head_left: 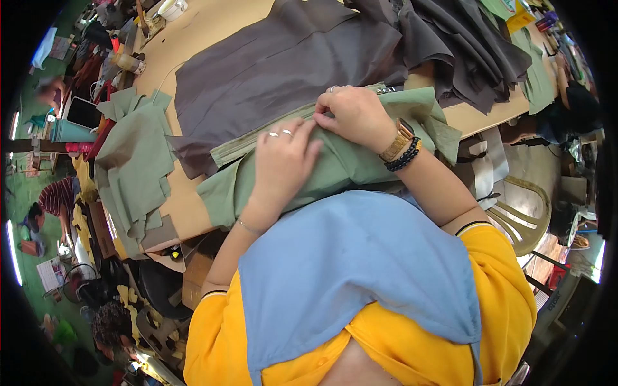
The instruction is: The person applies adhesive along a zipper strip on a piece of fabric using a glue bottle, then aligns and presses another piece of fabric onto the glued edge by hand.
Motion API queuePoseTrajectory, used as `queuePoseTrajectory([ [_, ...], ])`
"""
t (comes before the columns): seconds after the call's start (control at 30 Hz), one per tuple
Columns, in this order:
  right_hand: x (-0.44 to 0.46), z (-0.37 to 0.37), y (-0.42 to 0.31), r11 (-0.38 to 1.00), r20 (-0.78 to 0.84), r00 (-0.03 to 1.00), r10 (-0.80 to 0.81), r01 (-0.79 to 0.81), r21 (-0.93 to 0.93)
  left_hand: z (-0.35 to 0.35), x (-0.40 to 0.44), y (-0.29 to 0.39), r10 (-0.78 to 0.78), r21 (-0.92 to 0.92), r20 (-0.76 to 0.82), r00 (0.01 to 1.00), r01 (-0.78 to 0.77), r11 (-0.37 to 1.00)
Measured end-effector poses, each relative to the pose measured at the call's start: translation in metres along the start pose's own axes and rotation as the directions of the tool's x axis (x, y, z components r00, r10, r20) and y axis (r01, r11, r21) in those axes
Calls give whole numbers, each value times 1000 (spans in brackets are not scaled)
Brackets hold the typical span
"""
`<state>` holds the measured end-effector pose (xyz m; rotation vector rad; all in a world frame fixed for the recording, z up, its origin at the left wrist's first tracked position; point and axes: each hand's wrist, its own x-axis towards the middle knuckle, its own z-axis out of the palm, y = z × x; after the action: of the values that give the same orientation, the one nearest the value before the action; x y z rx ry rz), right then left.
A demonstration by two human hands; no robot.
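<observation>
A long green fabric piece [341, 157] lies across the table edge before me, with a folded strip [241, 151] along its far side. My left hand [281, 154], with two rings, has its fingertips closed on the strip's edge near the middle. Right beside it, my right hand [357, 116] pinches the same edge between thumb and fingers; a gold watch and a dark bead bracelet are on that wrist. What exactly lies between the fingertips is hidden. Beyond the strip, a dark brown sheet [257, 80] of leather-like material is spread out.
More green pieces [132, 161] hang over the table's left edge. Dark brown sheets [467, 48] are heaped at the back right. A bottle [129, 62], a white cup [172, 9] and a phone [84, 112] are at the left. A plastic chair [524, 212] stands at the right.
</observation>
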<state>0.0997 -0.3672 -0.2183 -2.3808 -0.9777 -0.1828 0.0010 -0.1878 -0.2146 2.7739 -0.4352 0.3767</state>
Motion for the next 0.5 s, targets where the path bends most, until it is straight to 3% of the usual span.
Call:
queuePoseTrajectory([
  [0.17, -9, -9, 0, 992, -59, 996, -74, 67, -111, -2, -10, 16, -7, -3, 76, 997, 7, 1000],
  [0.5, -24, -33, 21, 997, -81, 995, 53, -58, -54, 2, -13, 19, -18, 107, 116, 993, 5, 994],
])
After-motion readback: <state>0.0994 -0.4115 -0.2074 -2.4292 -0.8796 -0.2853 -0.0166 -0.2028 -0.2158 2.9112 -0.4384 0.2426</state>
